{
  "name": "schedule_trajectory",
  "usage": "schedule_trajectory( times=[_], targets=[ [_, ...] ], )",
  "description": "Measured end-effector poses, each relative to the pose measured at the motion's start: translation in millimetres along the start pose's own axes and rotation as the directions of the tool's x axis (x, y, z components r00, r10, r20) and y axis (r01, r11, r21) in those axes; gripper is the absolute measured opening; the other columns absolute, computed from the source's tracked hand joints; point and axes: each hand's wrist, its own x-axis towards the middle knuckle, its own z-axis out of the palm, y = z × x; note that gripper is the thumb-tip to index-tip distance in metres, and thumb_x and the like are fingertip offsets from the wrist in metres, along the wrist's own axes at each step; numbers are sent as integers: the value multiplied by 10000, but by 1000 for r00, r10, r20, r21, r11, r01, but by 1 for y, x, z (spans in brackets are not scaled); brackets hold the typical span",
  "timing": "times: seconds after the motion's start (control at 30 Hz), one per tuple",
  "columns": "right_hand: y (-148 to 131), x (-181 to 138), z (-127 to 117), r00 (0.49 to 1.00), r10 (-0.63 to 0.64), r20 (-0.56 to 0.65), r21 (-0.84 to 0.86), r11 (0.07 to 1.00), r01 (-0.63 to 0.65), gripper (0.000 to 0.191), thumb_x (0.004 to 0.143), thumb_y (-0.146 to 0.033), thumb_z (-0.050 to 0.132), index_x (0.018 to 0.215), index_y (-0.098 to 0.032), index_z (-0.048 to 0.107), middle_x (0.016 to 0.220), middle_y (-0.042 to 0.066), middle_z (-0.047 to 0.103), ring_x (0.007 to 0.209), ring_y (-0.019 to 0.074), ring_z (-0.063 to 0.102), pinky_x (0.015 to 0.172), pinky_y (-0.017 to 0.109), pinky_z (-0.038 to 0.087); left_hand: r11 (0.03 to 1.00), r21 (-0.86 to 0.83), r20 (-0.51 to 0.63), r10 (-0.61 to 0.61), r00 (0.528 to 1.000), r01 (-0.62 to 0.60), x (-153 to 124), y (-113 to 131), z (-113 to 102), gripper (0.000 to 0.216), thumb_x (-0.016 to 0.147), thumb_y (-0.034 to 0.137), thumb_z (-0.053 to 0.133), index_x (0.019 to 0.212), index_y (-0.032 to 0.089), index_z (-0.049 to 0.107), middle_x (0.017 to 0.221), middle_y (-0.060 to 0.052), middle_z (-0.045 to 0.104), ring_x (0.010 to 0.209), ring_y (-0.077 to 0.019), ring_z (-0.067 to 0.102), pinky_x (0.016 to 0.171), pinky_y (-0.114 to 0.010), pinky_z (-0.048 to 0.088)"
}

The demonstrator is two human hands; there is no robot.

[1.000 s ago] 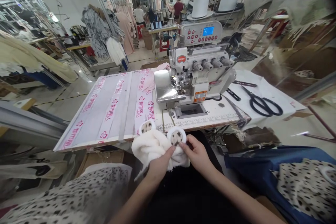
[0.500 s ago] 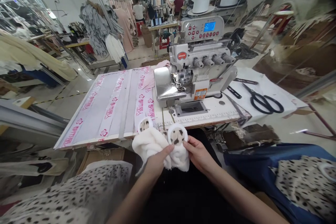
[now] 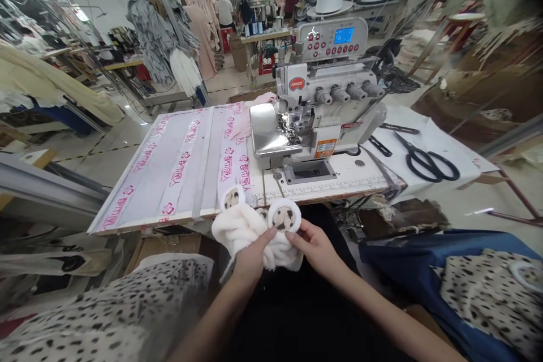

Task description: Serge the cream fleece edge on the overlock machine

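Observation:
Between my hands is a white plush fabric piece [image 3: 240, 227] with two round ears, held over my lap at the table's front edge. Its right ear [image 3: 284, 218] has a white rim and a dark-spotted inner patch; the other ear [image 3: 231, 199] rests by the table edge. My left hand [image 3: 253, 257] is closed on the plush just below the right ear, thumb on top. Fingers of my right hand [image 3: 311, 242] pinch the right side of that ear's base. Beyond the hands stands a white overlock sewing machine [image 3: 316, 107] on the table.
Black scissors [image 3: 428, 161] lie on white cloth right of the machine. Purple-white sheeting with pink print [image 3: 186, 164] covers the table's left. Spotted fabric lies at lower left [image 3: 106, 305] and on blue cloth [image 3: 399, 254] at right. Two co-workers [image 3: 291, 0] [image 3: 224, 8] are far back.
The plush piece and both hands sit slightly further left and higher in the picture. My grip stays at the right ear's base. The camera view has shifted a little.

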Motion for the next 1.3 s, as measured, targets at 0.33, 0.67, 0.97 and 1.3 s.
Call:
schedule_trajectory(
  times=[0.33,0.67,0.97,1.3],
  targets=[
    [15,2,-12,998,66,24,193,979,-69,236,797,-386,552,904,-193,637,873,37,646,811,173,575,786,322,441,977,-170,104,-109,989,125,3,18,8,390,693,136,663,1063,82,552,1011,-131,640,963,-255,597,851,-361,510],
    [4,-4,-13,996,-42,-79,33,998,45,182,782,-372,573,884,-230,624,848,1,611,816,154,529,764,270,406,990,-140,113,9,994,7,-3,11,4,464,690,135,673,1133,131,533,1117,-107,598,1071,-251,536,917,-377,465],
    [18,0,-23,971,-4,-237,178,983,48,271,738,-379,628,960,-226,651,931,27,664,887,194,564,860,336,407,947,-319,-15,-56,998,49,6,19,-22,352,790,279,564,1116,146,557,1069,-109,620,1045,-242,555,953,-398,423],
    [38,-9,-42,933,121,-338,303,953,-13,316,687,-395,675,950,-220,669,905,32,684,842,199,590,770,308,456,967,-232,-238,47,970,-103,11,23,-40,279,780,248,597,1042,153,585,934,-72,661,888,-188,628,865,-355,489]
  ],
)
